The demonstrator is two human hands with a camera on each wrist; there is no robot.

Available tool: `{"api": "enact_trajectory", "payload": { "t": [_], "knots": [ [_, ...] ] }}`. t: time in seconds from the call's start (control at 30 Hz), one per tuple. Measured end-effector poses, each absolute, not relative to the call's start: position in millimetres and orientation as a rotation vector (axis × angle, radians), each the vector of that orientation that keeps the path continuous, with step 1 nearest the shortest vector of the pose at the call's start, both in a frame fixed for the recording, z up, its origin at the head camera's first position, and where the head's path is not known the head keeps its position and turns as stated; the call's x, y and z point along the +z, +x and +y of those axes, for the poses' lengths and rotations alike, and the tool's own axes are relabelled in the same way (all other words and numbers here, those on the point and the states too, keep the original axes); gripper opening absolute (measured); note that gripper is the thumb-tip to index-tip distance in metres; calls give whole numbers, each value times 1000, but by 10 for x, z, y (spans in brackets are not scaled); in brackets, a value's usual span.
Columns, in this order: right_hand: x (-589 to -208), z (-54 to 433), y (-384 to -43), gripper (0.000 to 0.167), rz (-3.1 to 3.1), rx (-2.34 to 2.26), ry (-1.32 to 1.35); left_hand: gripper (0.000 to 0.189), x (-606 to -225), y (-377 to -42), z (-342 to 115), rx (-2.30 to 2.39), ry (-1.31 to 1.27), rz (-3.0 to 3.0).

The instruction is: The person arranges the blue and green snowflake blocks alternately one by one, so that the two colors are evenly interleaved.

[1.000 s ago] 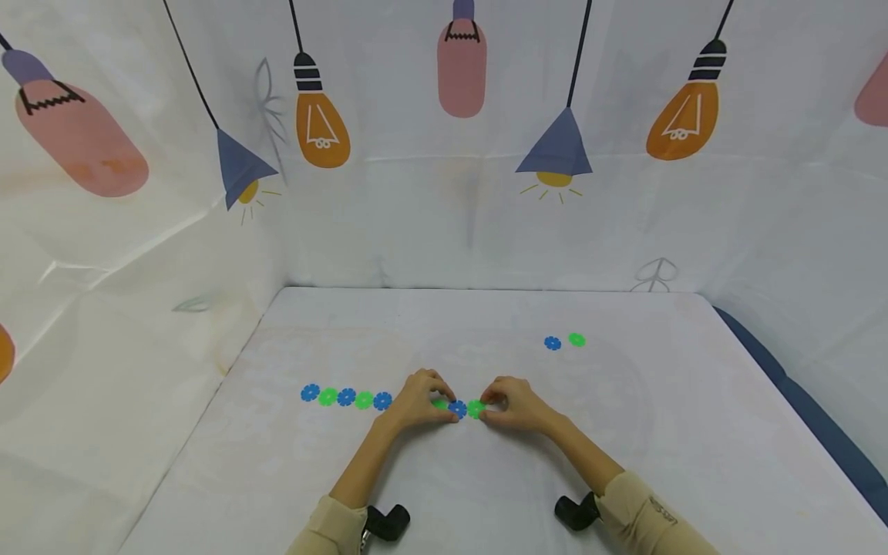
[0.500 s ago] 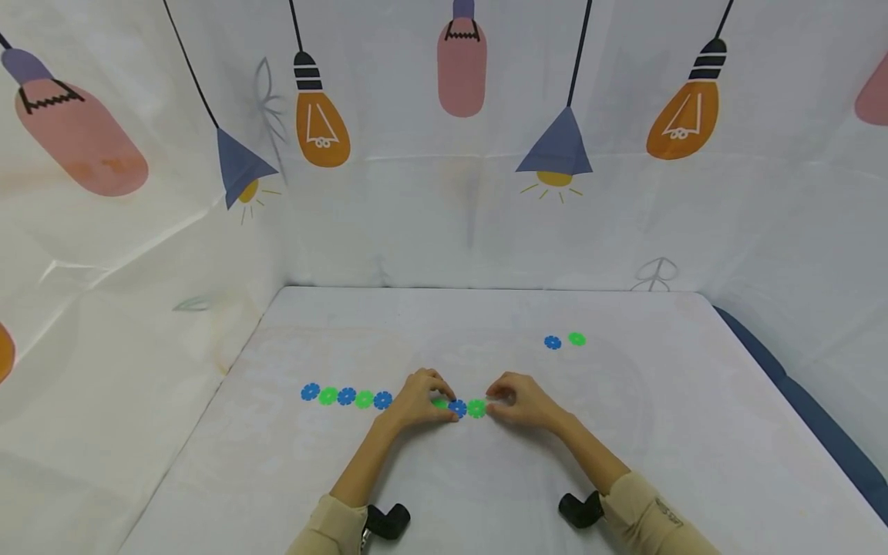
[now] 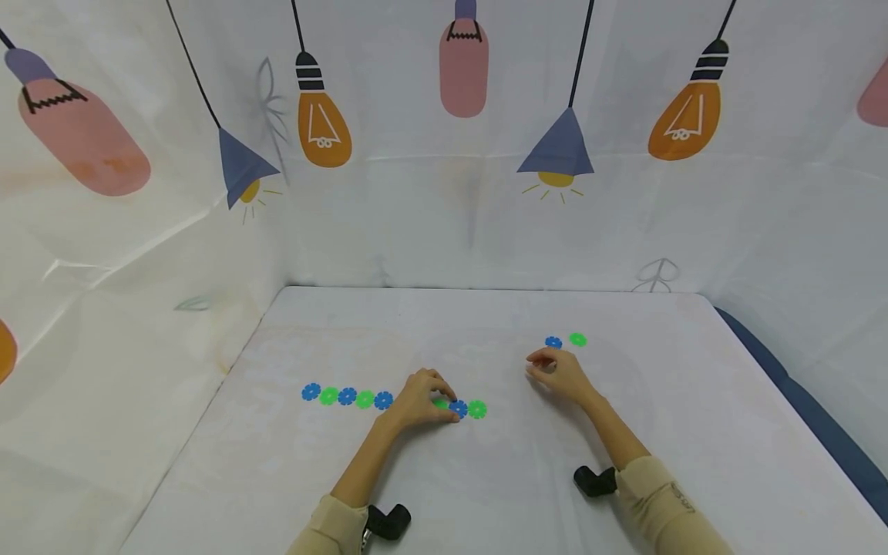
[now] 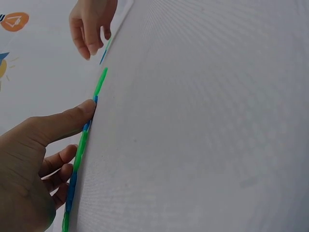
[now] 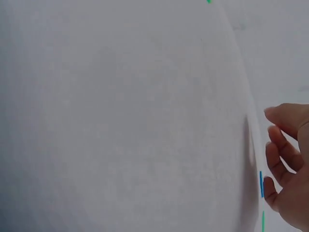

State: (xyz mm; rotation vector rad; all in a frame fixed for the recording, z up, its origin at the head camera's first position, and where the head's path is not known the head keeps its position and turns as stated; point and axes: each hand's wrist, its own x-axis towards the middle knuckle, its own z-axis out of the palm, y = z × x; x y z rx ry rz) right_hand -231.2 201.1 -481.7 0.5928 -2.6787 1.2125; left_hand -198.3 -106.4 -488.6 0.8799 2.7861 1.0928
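A row of notched, flower-shaped plastic discs, blue and green by turns, runs across the white table. My left hand (image 3: 418,398) pinches a blue disc (image 3: 459,410) near the row's right end between thumb and fingertips, and covers part of the row. Beyond it the end green disc (image 3: 477,409) lies bare; the left wrist view shows this row edge-on, with the thumb on the blue disc. My right hand (image 3: 563,376) holds nothing. Its fingers are loosely bent, just in front of a single blue disc (image 3: 553,341). A single green disc (image 3: 578,339) lies right of that one.
The white tabletop (image 3: 694,401) reaches back to a white cloth wall (image 3: 416,223) printed with lamps. Another cloth wall (image 3: 139,308) stands along the left. A black wrist mount (image 3: 388,522) sits at the left cuff, and a second mount (image 3: 594,481) at the right one.
My right hand has let go of the green disc at the row's end and moved right and away from me, to the single blue disc. My left hand stays on the row.
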Motion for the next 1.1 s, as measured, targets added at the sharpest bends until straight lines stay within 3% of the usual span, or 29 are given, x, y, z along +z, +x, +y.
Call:
{"api": "enact_trajectory", "payload": {
  "t": [0.6,1.1],
  "knots": [
    [-4881,2342,-2628,40,-2714,1013,300,25,-4871,-1968,-1064,1090,872,2787],
    [-4758,2415,-2669,34,-2876,1024,268,25,-4874,-1973,-1059,1094,875,2781]
  ]
}}
